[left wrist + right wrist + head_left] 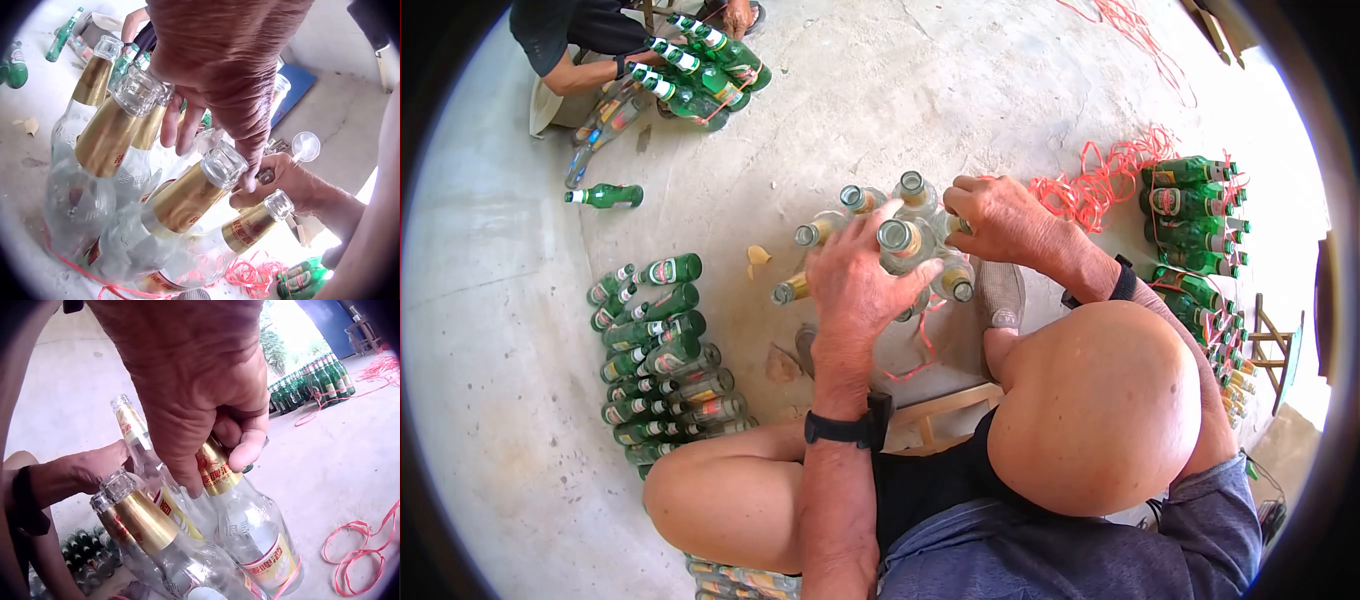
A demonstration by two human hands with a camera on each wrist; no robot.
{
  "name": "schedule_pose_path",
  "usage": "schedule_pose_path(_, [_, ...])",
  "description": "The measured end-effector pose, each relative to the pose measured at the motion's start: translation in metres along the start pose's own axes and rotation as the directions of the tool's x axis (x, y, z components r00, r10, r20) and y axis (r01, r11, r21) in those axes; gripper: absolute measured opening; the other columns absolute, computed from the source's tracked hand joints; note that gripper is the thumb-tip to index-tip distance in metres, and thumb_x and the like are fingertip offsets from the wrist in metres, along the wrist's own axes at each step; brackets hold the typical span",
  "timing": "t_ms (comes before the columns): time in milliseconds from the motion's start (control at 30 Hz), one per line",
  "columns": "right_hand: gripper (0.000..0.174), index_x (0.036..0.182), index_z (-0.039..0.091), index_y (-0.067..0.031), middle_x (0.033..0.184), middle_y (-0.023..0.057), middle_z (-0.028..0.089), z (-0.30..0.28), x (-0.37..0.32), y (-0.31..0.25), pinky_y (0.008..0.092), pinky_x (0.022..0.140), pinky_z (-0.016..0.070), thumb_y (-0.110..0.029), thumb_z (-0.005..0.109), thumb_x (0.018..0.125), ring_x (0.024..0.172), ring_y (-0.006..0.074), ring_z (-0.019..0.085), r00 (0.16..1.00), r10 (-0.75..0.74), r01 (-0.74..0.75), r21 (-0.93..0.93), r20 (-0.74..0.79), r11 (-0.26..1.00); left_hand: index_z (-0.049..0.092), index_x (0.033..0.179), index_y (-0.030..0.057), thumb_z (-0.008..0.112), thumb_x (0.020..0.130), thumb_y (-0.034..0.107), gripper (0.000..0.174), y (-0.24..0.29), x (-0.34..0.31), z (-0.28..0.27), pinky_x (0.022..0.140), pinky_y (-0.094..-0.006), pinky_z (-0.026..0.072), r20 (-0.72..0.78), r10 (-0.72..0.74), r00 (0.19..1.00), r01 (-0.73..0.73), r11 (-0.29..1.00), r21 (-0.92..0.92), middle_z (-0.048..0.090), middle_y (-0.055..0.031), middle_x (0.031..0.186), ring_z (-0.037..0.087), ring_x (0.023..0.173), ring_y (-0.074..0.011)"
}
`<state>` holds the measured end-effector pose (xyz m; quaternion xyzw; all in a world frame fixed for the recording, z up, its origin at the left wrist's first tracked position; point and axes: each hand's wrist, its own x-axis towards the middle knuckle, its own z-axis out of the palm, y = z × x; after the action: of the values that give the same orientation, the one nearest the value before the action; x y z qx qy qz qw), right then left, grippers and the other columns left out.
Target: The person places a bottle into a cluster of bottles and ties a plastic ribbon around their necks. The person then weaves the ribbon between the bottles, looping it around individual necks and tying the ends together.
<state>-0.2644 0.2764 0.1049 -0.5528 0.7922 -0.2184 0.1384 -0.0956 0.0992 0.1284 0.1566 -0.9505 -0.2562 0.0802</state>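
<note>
Clear glass beer bottles [81,187] with gold foil necks stand in a close cluster on the floor before me. My left hand [852,275] spreads over them from above, thumb and fingers reaching down among the necks; its thumb tip lies beside one bottle's mouth [224,164] in the left wrist view. On the far side, my right hand [1015,222] grips a bottle by its gold neck, thumb and fingers around the foil [214,469]. Pink plastic strapping [112,289] runs low around the cluster. Part of the cluster is hidden under the hands.
Green and clear bottles [650,345] lie stacked at left. Bundled green bottles [1195,215] stand at right, near a tangle of pink strapping [1090,190]. Another person [590,45] sits at upper left by tied green bottles [710,75]. A single green bottle [612,196] lies nearby.
</note>
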Motion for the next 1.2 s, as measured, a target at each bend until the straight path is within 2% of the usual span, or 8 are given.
schedule_pose_path(267, [0.028,0.1,0.061,0.0003,0.096,0.018,0.066,0.006,-0.002,0.001,0.0517,0.076,0.0587,-0.012,0.077,0.08,0.088,0.0418,0.07,0.999,0.03,-0.029,-0.006,0.043,1.0,0.079,0.118,0.017,0.091,0.073,0.031,0.049,-0.014,-0.003,0.003,0.09,-0.0467,0.056,-0.045,0.075,0.996,-0.084,0.962,-0.259,0.077,-0.0024,0.118,0.073,0.109,-0.0304])
schedule_pose_path(467, [0.027,0.097,0.061,0.0015,0.093,0.0185,0.067,0.008,-0.004,0.003,0.0523,0.067,0.0597,-0.011,0.075,0.077,0.079,0.0411,0.072,0.999,-0.039,0.038,-0.06,-0.015,0.997,0.081,0.12,0.0185,0.092,0.071,0.028,0.051,-0.015,-0.006,0.001,0.094,-0.0444,0.0549,0.033,0.071,0.997,-0.065,0.986,-0.156,0.078,-0.0019,0.126,0.073,0.107,-0.0298])
schedule_pose_path(567, [0.027,0.096,0.062,0.0012,0.092,0.0179,0.068,0.006,-0.005,0.004,0.0526,0.066,0.0594,-0.012,0.075,0.077,0.078,0.0408,0.072,0.999,-0.037,0.036,-0.048,-0.019,0.998,0.08,0.123,0.017,0.095,0.069,0.026,0.057,-0.011,-0.004,-0.001,0.098,-0.0432,0.0584,0.069,0.059,0.996,-0.054,0.995,-0.085,0.078,-0.0043,0.126,0.073,0.111,-0.0306])
schedule_pose_path(767, [0.026,0.092,0.058,-0.0001,0.089,0.0172,0.064,0.01,-0.005,0.004,0.0518,0.071,0.0573,-0.013,0.076,0.079,0.081,0.0415,0.069,1.0,0.004,-0.005,-0.046,-0.021,0.999,0.081,0.121,0.0196,0.091,0.071,0.029,0.052,-0.008,-0.003,0.0,0.096,-0.0453,0.0528,0.081,0.023,0.996,-0.022,1.0,-0.022,0.078,-0.0007,0.122,0.073,0.104,-0.0298])
schedule_pose_path(867, [0.026,0.091,0.058,0.0004,0.088,0.0176,0.064,0.008,-0.004,0.0,0.0519,0.073,0.0571,-0.013,0.076,0.079,0.081,0.0417,0.069,1.0,0.026,-0.026,-0.024,-0.01,0.999,0.08,0.12,0.0169,0.091,0.073,0.03,0.05,-0.006,-0.005,-0.002,0.096,-0.0453,0.0547,0.006,0.07,0.998,-0.069,0.996,-0.048,0.078,-0.0029,0.118,0.073,0.107,-0.0304])
schedule_pose_path(967, [0.026,0.09,0.058,0.0005,0.088,0.0179,0.064,0.015,-0.003,0.004,0.052,0.075,0.057,-0.013,0.076,0.079,0.082,0.0418,0.069,1.0,0.01,-0.011,-0.026,-0.026,1.0,0.08,0.116,0.0138,0.09,0.076,0.029,0.044,-0.013,-0.001,-0.003,0.094,-0.0455,0.0571,-0.09,0.115,0.989,-0.139,0.932,-0.336,0.078,-0.0059,0.115,0.074,0.109,-0.0308])
schedule_pose_path(1067, [0.025,0.09,0.057,0.0005,0.089,0.0182,0.064,0.015,-0.002,0.003,0.0525,0.075,0.0569,-0.013,0.076,0.079,0.083,0.0421,0.069,1.0,0.018,-0.018,-0.022,-0.014,1.0,0.079,0.113,0.0113,0.088,0.079,0.028,0.039,-0.02,-0.003,0.001,0.092,-0.0464,0.0588,-0.042,0.12,0.992,-0.127,0.927,-0.352,0.078,-0.0094,0.114,0.074,0.111,-0.0313])
schedule_pose_path(1200, [0.025,0.091,0.057,0.0006,0.09,0.0182,0.064,0.011,-0.002,-0.006,0.0518,0.074,0.0574,-0.012,0.076,0.079,0.082,0.0414,0.069,1.0,0.005,-0.005,-0.011,-0.008,1.0,0.08,0.111,0.0132,0.087,0.078,0.025,0.036,-0.018,-0.005,0.005,0.09,-0.045,0.0569,-0.035,0.141,0.989,-0.146,0.952,-0.269,0.079,-0.0056,0.113,0.073,0.105,-0.0292])
